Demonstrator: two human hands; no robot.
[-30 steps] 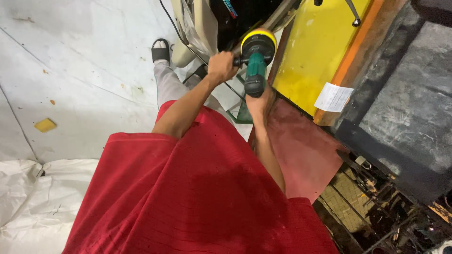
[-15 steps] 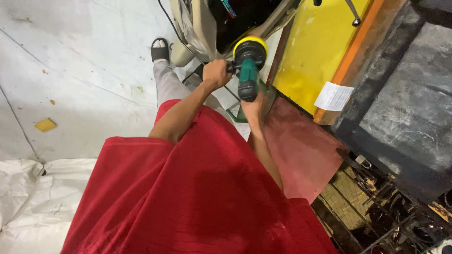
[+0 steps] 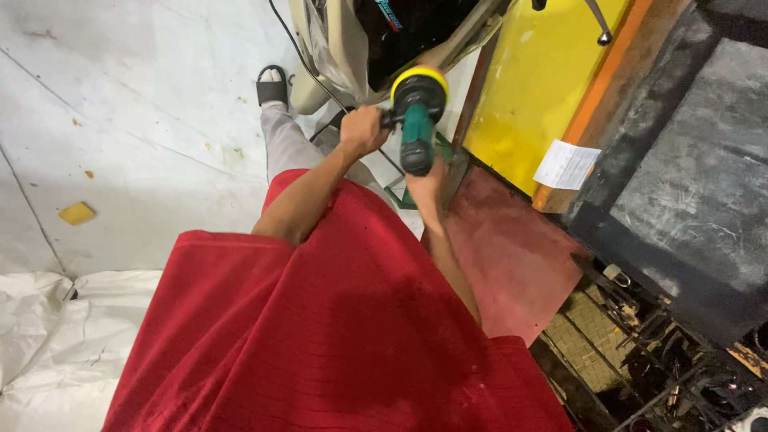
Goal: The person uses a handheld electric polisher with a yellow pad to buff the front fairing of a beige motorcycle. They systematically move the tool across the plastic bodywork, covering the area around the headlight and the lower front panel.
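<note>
While the person is looking down over a single red shirt [image 3: 336, 336], one pale floor [image 3: 120, 120] is spreading to the left, one yellow panel [image 3: 544, 88] with an orange edge is standing at the upper right, one red mat [image 3: 512, 256] is lying below it, and one beige scooter body [image 3: 336, 48] is showing at the top. One white paper sheet [image 3: 566, 164] is hanging on the orange edge, one sandalled foot [image 3: 272, 84] is resting on the floor, and one yellow scrap [image 3: 78, 213] is lying far left. One green polisher [image 3: 418, 120] with a yellow pad is sitting between two hands, against the scooter body.

Compared with half a second ago, the polisher is sitting almost where it was, only slightly shifted along the body, and both hands are keeping their places.

Reaching forward with a bent elbow, the left hand [image 3: 362, 130] is curling its fingers shut round the polisher's side handle. Below the tool, the right hand [image 3: 426, 190] is gripping the rear of the green body, its forearm running straight back to the shirt.
</note>
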